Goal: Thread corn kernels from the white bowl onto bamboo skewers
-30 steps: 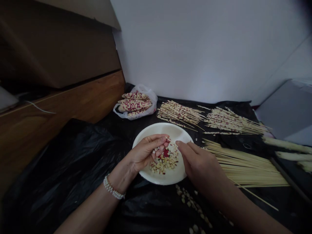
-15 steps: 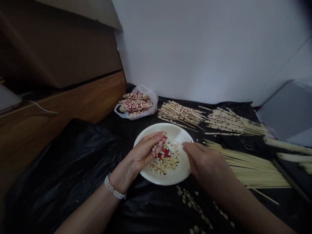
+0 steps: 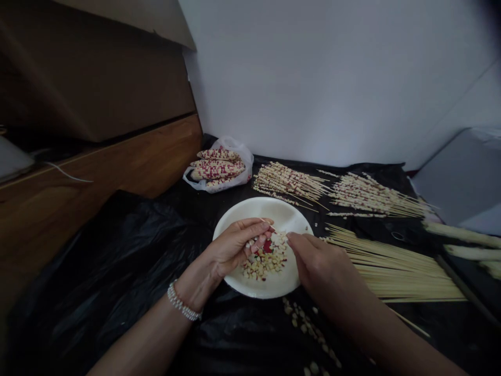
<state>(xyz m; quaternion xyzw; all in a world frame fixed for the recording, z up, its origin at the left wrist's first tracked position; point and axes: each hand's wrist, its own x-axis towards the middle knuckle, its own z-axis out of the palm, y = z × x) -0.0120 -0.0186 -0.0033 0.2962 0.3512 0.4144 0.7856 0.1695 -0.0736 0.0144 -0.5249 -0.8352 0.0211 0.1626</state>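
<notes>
Above a white bowl [image 3: 291, 284], my left hand [image 3: 235, 243] is closed, with pale corn kernels [image 3: 249, 243] in its curled fingers. Its thumb and forefinger pinch at the tip of a thin bamboo skewer; whether a kernel sits there is too small to tell. My right hand [image 3: 323, 261] is closed around that bamboo skewer [image 3: 413, 324], whose far end sticks out past my right forearm. Loose white, yellow and dark red kernels [image 3: 266, 263] lie in the bowl, partly covering a red printed pattern.
Corn cobs [image 3: 219, 168] sit in a plastic bag [image 3: 246, 156] behind the bowl. Two piles of kernel-threaded skewers [image 3: 289, 180] lie at the back. Bare skewers [image 3: 410, 277] and stripped cobs [image 3: 469, 253] are at the right. Black plastic sheeting [image 3: 136, 271] covers the surface; kernels [image 3: 309, 329] lie scattered in front.
My right hand has moved slightly left, closer to my left hand. The skewer's far end has shifted left and a little down with it.
</notes>
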